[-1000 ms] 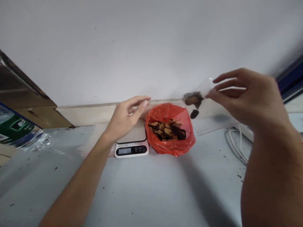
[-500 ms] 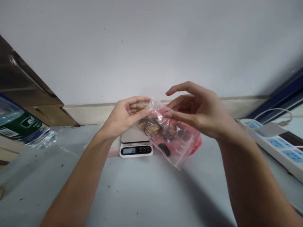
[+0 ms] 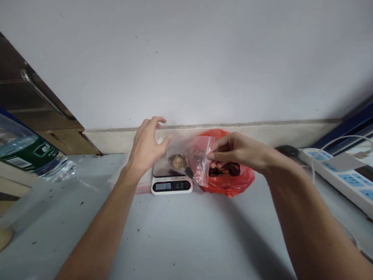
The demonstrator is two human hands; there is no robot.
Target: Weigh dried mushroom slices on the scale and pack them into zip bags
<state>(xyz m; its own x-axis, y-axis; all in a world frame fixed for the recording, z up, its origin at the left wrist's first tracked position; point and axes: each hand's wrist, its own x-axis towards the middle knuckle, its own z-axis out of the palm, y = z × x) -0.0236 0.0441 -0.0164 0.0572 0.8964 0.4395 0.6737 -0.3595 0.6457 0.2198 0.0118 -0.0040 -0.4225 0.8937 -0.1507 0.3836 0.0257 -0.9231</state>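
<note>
My right hand [image 3: 233, 149] pinches the zip edge of a clear zip-lock bag [image 3: 198, 167]. Inside the bag are a tan lump [image 3: 178, 161] and a dark piece, of a kind I cannot make out. The bag hangs over a white kitchen scale [image 3: 171, 187] whose display reads 0.0; whether it touches the plate is unclear. My left hand [image 3: 148, 146] is open at the bag's left, fingers apart and holding nothing. Behind and right of the bag, a red plastic bag [image 3: 230, 186] lies open with dark brown dried pieces [image 3: 225, 170] in it.
Flat clear bags with red edges [image 3: 142, 188] lie left of the scale. A water bottle with a green label [image 3: 35, 149] is at far left. On the right are a white power strip [image 3: 346, 182], a cable and a black object [image 3: 287, 150]. A wall closes the back.
My left hand has let go of the zip-lock bag and moved left. My right hand now grips its zip edge, and the bag has swung left over the scale, uncovering the red bag.
</note>
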